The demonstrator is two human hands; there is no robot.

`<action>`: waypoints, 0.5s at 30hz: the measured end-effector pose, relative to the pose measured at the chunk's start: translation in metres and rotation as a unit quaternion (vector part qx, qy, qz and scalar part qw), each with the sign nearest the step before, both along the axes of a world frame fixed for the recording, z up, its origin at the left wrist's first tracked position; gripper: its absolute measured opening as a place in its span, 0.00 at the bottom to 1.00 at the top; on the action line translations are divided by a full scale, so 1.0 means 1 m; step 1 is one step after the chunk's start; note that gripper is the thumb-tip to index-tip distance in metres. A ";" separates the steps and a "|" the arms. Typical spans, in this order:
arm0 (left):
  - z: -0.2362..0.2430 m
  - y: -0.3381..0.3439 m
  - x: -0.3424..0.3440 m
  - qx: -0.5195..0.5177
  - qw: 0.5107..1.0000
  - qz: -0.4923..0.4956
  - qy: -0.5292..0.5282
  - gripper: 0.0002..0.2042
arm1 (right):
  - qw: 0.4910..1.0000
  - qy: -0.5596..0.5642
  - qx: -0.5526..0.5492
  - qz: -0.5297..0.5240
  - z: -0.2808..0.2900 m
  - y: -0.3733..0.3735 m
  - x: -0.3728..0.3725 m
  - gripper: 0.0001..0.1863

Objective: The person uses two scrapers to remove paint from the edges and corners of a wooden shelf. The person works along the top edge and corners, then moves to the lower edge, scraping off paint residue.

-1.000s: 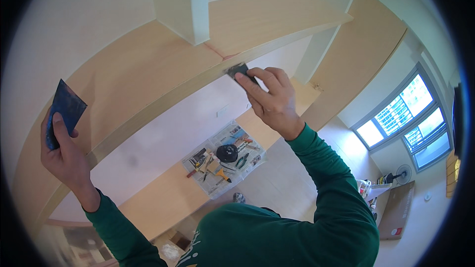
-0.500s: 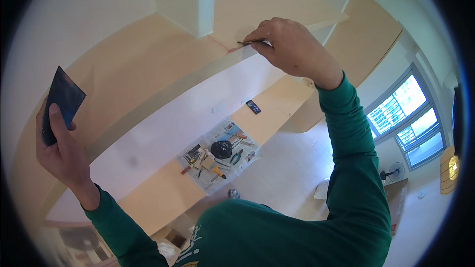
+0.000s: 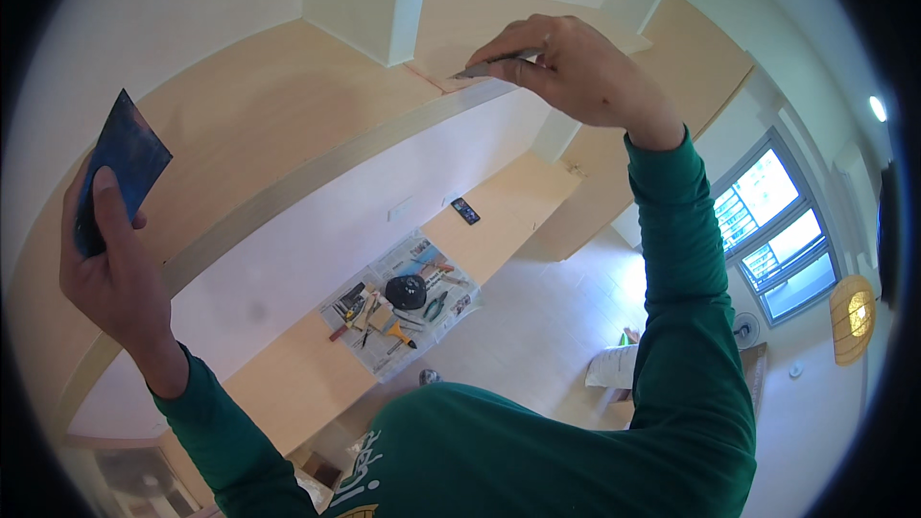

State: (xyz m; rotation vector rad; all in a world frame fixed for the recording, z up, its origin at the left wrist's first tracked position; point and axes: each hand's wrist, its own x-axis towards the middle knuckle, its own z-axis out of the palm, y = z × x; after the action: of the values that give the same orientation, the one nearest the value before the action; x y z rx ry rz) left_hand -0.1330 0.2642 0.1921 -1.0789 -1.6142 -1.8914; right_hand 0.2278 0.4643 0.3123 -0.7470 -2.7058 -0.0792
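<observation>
My left hand [image 3: 117, 273] is closed on a thin dark blue plate [image 3: 134, 161], its thumb across the front face and a pointed corner upward. It is held over the left end of a pale wood shelf [image 3: 273, 101]. My right hand [image 3: 593, 74] pinches a narrow grey metal blade [image 3: 480, 68], perhaps a putty knife. The blade tip lies at the shelf's front edge, beside a reddish seam [image 3: 424, 79] near the foot of a white upright panel [image 3: 405, 5]. My fingers hide most of the tool's handle.
Below the shelf, a lower wood counter [image 3: 307, 350] carries newspaper [image 3: 451, 312] with a black bundle [image 3: 406, 292], a yellow-handled tool [image 3: 398, 333] and several other tools. A phone [image 3: 465, 210] lies farther along. A white sack [image 3: 612, 366] stands on the floor near a fan [image 3: 746, 329].
My right hand has shifted slightly up and right, and more of the blade shows. The blue plate has risen a little in view. The counter and its tools appear farther left as the view shifts.
</observation>
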 end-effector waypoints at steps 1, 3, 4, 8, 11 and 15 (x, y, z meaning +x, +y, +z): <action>0.000 0.000 0.000 0.001 1.000 -0.002 0.001 0.16 | 1.000 0.006 0.003 -0.020 0.003 0.002 -0.001 0.11; 0.000 0.000 -0.001 0.000 1.000 0.001 0.003 0.16 | 1.000 -0.025 0.003 0.007 0.006 0.008 -0.007 0.11; 0.001 0.000 -0.001 -0.001 1.000 0.002 0.004 0.16 | 0.999 -0.042 -0.001 0.021 0.007 0.012 -0.011 0.11; 0.002 0.000 -0.001 -0.007 1.000 -0.006 0.014 0.16 | 0.994 -0.100 -0.037 0.030 0.010 0.028 -0.026 0.12; 0.002 0.000 -0.001 -0.006 1.000 -0.007 0.007 0.16 | 0.991 -0.103 -0.078 0.020 0.010 0.035 -0.031 0.12; 0.003 0.000 -0.001 0.002 1.000 -0.014 0.000 0.16 | 0.984 -0.132 -0.113 0.038 0.014 0.035 -0.020 0.12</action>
State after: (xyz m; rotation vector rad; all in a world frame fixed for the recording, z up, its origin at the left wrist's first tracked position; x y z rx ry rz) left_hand -0.1337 0.2637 0.1947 -1.1057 -1.6028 -1.9106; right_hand 0.2079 0.4994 0.3261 -0.7400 -3.0295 0.1628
